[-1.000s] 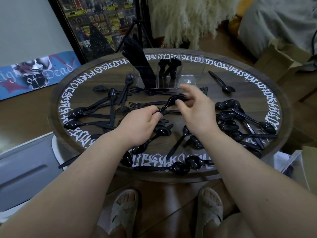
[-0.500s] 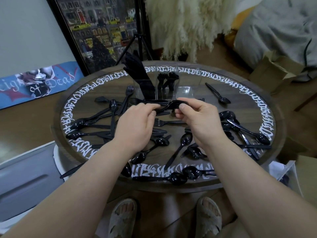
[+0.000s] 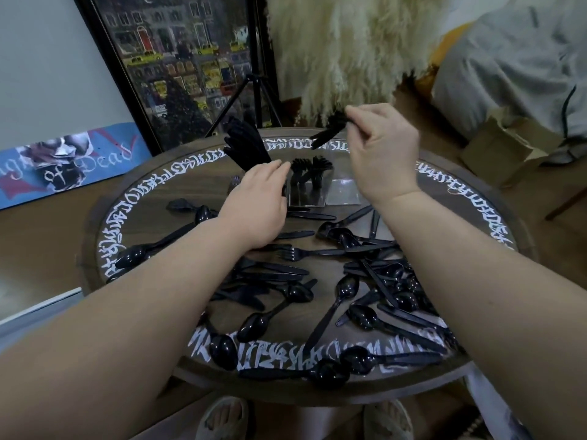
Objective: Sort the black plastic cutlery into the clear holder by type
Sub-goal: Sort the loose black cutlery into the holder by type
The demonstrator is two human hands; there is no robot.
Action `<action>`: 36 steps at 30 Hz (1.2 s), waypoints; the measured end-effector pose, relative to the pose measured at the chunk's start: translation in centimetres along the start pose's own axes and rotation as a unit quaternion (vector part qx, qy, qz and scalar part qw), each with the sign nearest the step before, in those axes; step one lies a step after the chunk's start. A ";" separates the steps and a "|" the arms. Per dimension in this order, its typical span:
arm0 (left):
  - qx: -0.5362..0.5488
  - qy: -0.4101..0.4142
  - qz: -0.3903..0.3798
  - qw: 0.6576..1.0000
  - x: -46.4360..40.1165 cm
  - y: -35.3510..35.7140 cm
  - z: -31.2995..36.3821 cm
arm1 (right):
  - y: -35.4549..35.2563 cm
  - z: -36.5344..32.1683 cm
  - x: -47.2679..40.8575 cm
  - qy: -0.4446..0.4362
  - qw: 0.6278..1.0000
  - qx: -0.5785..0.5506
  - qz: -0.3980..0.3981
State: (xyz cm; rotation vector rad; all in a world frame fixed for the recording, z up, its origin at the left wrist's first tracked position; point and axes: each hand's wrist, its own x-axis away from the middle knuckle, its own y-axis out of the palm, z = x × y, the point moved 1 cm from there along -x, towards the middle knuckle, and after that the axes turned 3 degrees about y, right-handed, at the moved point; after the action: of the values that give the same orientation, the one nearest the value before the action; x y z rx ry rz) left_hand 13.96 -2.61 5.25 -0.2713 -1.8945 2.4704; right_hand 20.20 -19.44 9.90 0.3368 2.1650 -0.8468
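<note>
Item: black plastic fork (image 3: 328, 132). Held aloft by the right hand (image 3: 382, 157), pinched between thumb and fingertips at the tine end, handle slanting down toward 8 o'clock. It hangs above the far side of the clear holder (image 3: 320, 188), not touching it.

Item: clear holder. Stands at 12 o'clock on the round table (image 3: 495, 223). Left compartment holds upright knives (image 3: 246, 146); middle compartment holds forks (image 3: 309, 171), tines up; right compartment shows only clear plastic.

Item: left hand (image 3: 260, 201). Fingers straight and together, reaching flat against the holder's left side, gripping nothing.

Item: loose cutlery. Spoons (image 3: 344, 287), knives and one plainly visible fork (image 3: 293, 254) lie scattered and overlapping from 3 through 9 o'clock, densest at 4 and 6 o'clock.

Writing: white ornamental lettering (image 3: 270, 354) rings the table rim, not readable. A blue board (image 3: 73, 163) at 10 o'clock reads "Dead" in part.

Room: bare wood between holder and the lettering at 1–2 o'clock. A framed street picture (image 3: 178, 58) and a tripod (image 3: 251, 93) stand beyond 12 o'clock.
</note>
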 end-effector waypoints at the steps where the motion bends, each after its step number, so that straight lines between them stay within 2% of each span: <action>1: -0.014 0.003 -0.006 1.000 -0.2 0.5 -0.2 | 0.9 0.1 0.2 -0.020 0.999 0.012 -0.023; 4: -0.042 0.012 0.001 0.999 -0.5 1.1 -0.7 | 2.8 0.6 0.8 -0.042 0.990 0.042 -0.128; 7: -0.052 0.020 0.011 0.998 -0.5 1.3 -0.9 | 3.6 0.9 1.2 -0.039 0.962 0.095 -0.253; 12: -0.030 0.023 0.018 0.999 -0.3 1.6 -1.1 | 3.5 0.9 1.7 -0.041 0.918 0.171 -0.356; 15: -0.004 0.028 0.053 0.998 0.9 1.3 -1.1 | 2.9 0.8 2.2 -0.046 0.917 0.159 -0.364; 19: 0.009 -0.013 0.083 0.996 4.0 1.7 -2.2 | 0.6 0.5 4.3 -0.084 0.966 0.082 -0.230; 21: 0.001 -0.045 0.065 0.997 5.7 2.4 -3.1 | -0.1 0.5 5.9 -0.077 0.971 0.069 -0.215; 24: -0.011 -0.117 -0.006 0.993 7.5 3.3 -3.6 | 0.3 0.5 8.0 -0.028 0.940 0.080 -0.331; 27: -0.019 -0.156 -0.057 0.986 8.8 4.1 -3.8 | 1.9 0.4 9.3 -0.024 0.903 0.100 -0.418; 32: -0.008 -0.163 -0.079 0.983 9.3 4.5 -4.1 | 3.6 -0.2 10.2 -0.029 0.871 0.122 -0.474; 36: 0.011 -0.163 -0.066 0.984 9.3 4.3 -4.2 | 3.9 0.0 10.9 -0.029 0.833 0.179 -0.522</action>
State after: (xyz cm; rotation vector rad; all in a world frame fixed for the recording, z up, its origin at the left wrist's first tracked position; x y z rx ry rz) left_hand 5.87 1.40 -1.14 0.2689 -1.9148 2.5695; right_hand 14.79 -16.89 0.00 -0.7893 2.0311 -1.8244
